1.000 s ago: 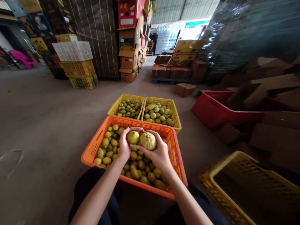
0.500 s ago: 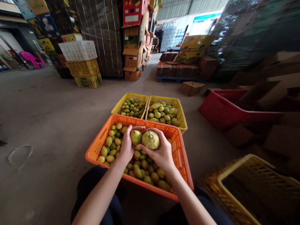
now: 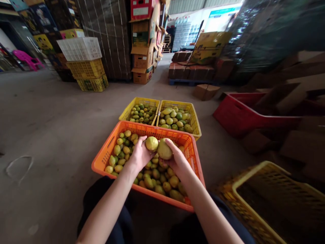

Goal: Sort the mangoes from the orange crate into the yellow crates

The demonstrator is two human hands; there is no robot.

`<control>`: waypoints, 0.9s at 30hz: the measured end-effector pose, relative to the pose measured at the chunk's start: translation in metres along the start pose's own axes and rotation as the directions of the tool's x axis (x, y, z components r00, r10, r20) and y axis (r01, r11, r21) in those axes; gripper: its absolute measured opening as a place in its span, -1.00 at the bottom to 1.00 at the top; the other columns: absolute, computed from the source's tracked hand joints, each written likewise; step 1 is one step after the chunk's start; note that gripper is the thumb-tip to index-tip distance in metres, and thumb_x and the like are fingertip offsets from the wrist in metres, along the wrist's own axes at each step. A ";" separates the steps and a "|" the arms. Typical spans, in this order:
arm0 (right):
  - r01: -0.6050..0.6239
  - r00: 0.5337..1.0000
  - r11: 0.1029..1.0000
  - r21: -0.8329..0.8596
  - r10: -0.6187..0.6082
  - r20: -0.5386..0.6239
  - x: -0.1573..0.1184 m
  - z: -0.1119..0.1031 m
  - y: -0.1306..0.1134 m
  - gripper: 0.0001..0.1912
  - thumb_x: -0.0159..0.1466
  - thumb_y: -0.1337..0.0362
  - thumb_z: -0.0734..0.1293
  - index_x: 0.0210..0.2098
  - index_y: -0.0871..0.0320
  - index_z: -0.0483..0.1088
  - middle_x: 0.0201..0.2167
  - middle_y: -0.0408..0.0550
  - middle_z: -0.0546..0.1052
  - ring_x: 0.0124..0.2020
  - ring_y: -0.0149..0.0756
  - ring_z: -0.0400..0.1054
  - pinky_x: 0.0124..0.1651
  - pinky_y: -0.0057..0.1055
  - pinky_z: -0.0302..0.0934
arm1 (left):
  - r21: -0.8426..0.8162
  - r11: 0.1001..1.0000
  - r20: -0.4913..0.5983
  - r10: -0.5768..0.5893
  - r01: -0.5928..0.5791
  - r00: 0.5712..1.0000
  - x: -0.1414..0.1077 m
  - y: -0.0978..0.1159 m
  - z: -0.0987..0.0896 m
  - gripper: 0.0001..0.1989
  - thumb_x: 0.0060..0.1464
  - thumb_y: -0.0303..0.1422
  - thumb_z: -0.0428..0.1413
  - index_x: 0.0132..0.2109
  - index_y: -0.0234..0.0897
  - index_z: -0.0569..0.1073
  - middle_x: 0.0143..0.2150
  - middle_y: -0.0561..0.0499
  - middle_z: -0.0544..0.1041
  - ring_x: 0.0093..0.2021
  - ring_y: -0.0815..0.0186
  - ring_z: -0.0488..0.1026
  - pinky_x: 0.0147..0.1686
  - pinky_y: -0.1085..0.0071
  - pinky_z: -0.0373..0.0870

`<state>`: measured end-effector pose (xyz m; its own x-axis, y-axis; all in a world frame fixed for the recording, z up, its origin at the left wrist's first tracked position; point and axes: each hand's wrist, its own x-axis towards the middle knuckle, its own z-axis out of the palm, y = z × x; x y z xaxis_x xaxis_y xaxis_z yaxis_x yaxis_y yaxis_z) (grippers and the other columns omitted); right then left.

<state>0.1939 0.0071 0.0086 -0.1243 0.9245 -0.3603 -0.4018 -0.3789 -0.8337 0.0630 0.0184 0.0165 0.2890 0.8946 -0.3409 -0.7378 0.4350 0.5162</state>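
Over an orange crate (image 3: 100, 158) full of yellow-green fruit, both hands hold one fruit each. My left hand (image 3: 139, 155) is closed on a smaller round yellow-green fruit (image 3: 151, 143). Beside it, my right hand (image 3: 177, 158) grips a larger pale green fruit (image 3: 164, 149), its thumb lying across the top. The two fruits are side by side, very close together. Loose fruit (image 3: 148, 183) in the crate lies below the hands, and the hands and forearms hide part of it.
Two yellow crates, left (image 3: 122, 113) and right (image 3: 197, 126), hold green and yellow fruit beyond the orange one. A red crate (image 3: 228, 117) and a yellow crate (image 3: 237, 186) stand at the right. Stacked crates (image 3: 86, 69) and cartons (image 3: 141, 61) are farther back.
Both fruits have been turned in the hands; the larger one's ribbed end no longer faces the camera. The left fruit sits slightly higher and farther right. The view has shifted a little.
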 end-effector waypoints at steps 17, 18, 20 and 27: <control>-0.285 0.958 0.925 0.250 0.265 0.112 0.004 -0.001 -0.004 -0.68 0.21 0.02 0.21 -0.38 0.17 0.36 -0.66 -0.09 0.46 -0.76 -0.42 0.25 -0.83 -0.58 0.05 | 0.178 0.984 -0.046 -0.022 0.030 0.999 -0.001 -0.004 0.002 -0.68 0.10 -0.23 -0.09 -0.12 -0.25 0.44 -0.17 -0.03 0.54 -0.12 0.21 0.44 -0.08 0.29 0.38; -0.292 0.955 0.921 0.257 0.270 0.120 0.004 -0.001 -0.004 -0.67 0.21 0.03 0.21 -0.38 0.18 0.36 -0.67 -0.09 0.46 -0.76 -0.42 0.24 -0.83 -0.59 0.04 | 0.189 0.982 -0.045 -0.019 0.028 0.999 -0.001 -0.004 0.003 -0.68 0.09 -0.22 -0.08 -0.13 -0.25 0.44 -0.17 -0.03 0.54 -0.12 0.21 0.44 -0.09 0.29 0.38; -0.307 0.951 0.913 0.268 0.280 0.134 0.003 -0.001 -0.005 -0.67 0.21 0.02 0.20 -0.38 0.18 0.36 -0.67 -0.09 0.45 -0.77 -0.43 0.23 -0.84 -0.60 0.02 | 0.213 0.977 -0.041 -0.011 0.019 0.999 -0.001 -0.004 0.002 -0.68 0.10 -0.20 -0.08 -0.14 -0.26 0.45 -0.18 -0.04 0.54 -0.10 0.20 0.44 -0.07 0.29 0.38; -0.260 0.966 0.933 0.249 0.253 0.061 0.003 -0.002 -0.008 -0.70 0.19 0.05 0.23 -0.33 0.18 0.37 -0.64 -0.08 0.46 -0.72 -0.41 0.25 -0.77 -0.55 0.13 | 0.534 0.836 -0.090 0.206 -0.127 0.974 0.000 -0.004 -0.012 -0.78 0.01 -0.19 0.13 -0.26 -0.24 0.50 -0.13 -0.05 0.53 0.08 0.18 0.32 0.09 0.33 0.23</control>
<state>0.1988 0.0130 0.0130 -0.2769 0.7994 -0.5332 -0.5684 -0.5836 -0.5799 0.0589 0.0152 0.0050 0.0742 0.9521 -0.2966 -0.3276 0.3042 0.8945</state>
